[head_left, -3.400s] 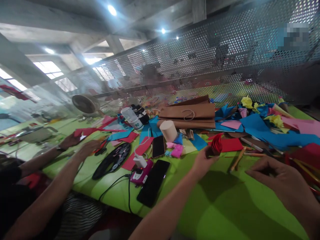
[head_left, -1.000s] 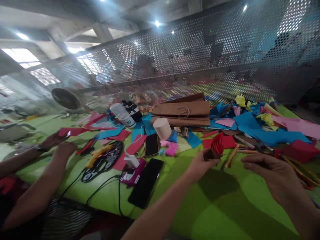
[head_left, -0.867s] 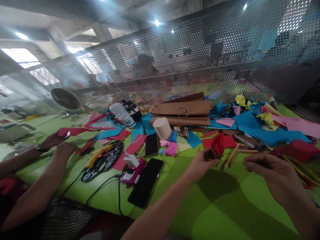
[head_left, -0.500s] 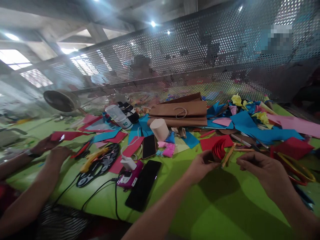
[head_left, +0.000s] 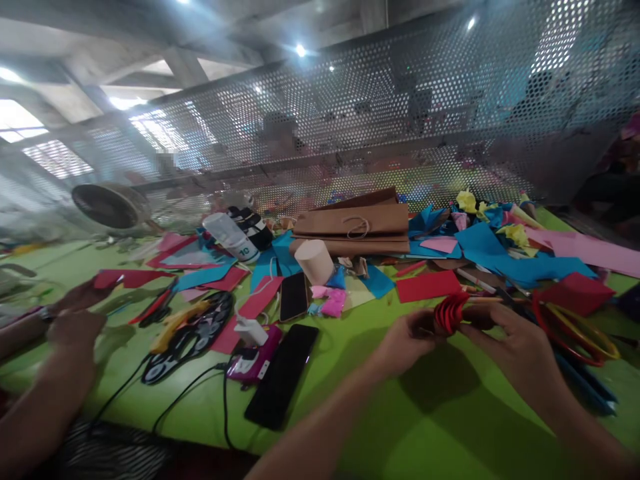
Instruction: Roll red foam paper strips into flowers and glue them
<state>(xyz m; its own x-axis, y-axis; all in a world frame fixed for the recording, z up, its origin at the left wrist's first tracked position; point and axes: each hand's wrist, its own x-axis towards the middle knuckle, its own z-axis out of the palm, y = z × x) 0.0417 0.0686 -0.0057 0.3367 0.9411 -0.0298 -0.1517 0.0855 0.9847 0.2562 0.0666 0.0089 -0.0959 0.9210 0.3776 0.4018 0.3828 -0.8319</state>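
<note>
A curled, layered red paper piece (head_left: 449, 313) is held up over the green table between my two hands. My left hand (head_left: 411, 339) pinches its left side. On the other side, the fingers of my right hand (head_left: 505, 332) are closed on its right edge. Just behind them a flat red paper rectangle (head_left: 429, 286) lies on the table, with pencils and sticks partly hidden by my right hand.
Phones (head_left: 283, 377), a purple adapter (head_left: 255, 360), a glue gun (head_left: 177, 327) and cables lie left. Scissors (head_left: 575, 333) are at right. Behind stand a paper roll (head_left: 314, 261) and folded brown paper (head_left: 355, 230). Another person's hands (head_left: 77, 313) hold red paper at far left.
My right hand has moved left and closed on the red paper piece. The yellowish stick beside that piece no longer shows there. The other person's hands have shifted left in view.
</note>
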